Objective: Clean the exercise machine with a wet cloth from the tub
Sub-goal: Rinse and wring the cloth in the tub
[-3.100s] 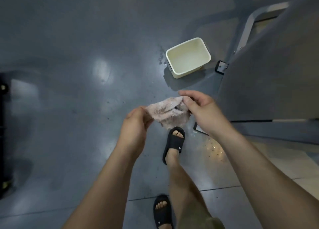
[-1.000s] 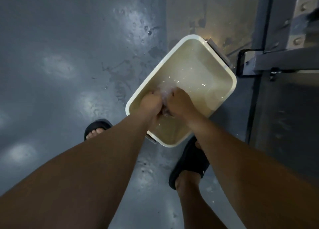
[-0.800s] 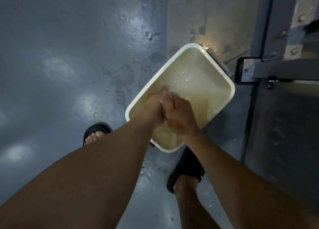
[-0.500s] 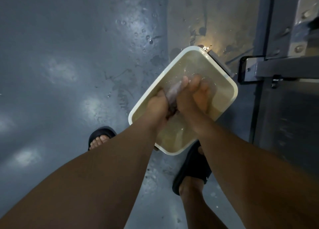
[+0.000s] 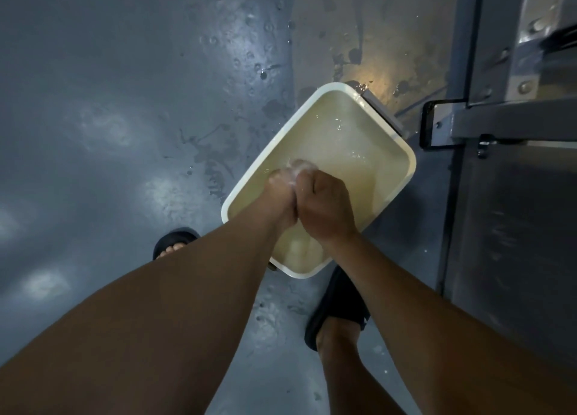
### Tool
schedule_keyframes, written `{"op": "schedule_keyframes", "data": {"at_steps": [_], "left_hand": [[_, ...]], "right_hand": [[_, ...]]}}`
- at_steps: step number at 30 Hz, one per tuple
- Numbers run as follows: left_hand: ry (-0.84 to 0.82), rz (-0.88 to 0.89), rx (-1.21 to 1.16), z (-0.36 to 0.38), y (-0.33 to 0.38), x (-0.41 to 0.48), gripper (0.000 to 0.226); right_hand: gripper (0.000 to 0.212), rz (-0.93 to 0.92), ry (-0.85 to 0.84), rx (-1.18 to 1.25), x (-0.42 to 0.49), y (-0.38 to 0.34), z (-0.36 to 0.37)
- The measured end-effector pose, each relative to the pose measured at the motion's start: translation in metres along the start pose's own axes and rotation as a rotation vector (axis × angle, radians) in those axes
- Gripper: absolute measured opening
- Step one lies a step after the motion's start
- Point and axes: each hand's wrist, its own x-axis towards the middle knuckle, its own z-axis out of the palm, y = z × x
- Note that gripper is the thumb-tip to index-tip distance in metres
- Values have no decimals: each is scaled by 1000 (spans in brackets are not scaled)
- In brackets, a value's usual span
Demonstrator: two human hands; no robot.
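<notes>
Together, hands: left hand (image 5: 279, 197) and right hand (image 5: 326, 210) are gripping the cloth (image 5: 301, 165), fingers (image 5: 307, 180) curling tight.
Cloth: bunching between the fingers, over the tub (image 5: 368, 139).
Exercise machine (image 5: 512, 227): standing right of the fingers.

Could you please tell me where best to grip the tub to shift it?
Take the tub two-handed by its short ends, coming from the sides: it is long, holds water, and a grey handle shows at the far end.
</notes>
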Motion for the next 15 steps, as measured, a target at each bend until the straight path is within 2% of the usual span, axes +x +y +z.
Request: {"op": "schedule_keyframes", "data": {"at_steps": [3,6,8,10,11,13,15], "left_hand": [[-18,-52,15,5,8,-5,41],[-46,-95,59,2,13,-7,44],[-67,-100,104,0,13,-10,51],[-68,-135,99,0,13,-14,55],[-58,-165,85,0,11,-13,54],[-37,-195,49,1,9,-12,35],[49,-152,61,2,10,-12,24]], "right_hand": [[42,50,-8,41,24,7,0],[33,99,61,-71,45,23,7],[35,222,133,-242,47,31,10],[42,394,53,-310,46,33,15],[43,425,-41,-274,44,34,20],[44,371,-189,-44,36,31,24],[44,271,-209,104,20,20,18]]}}
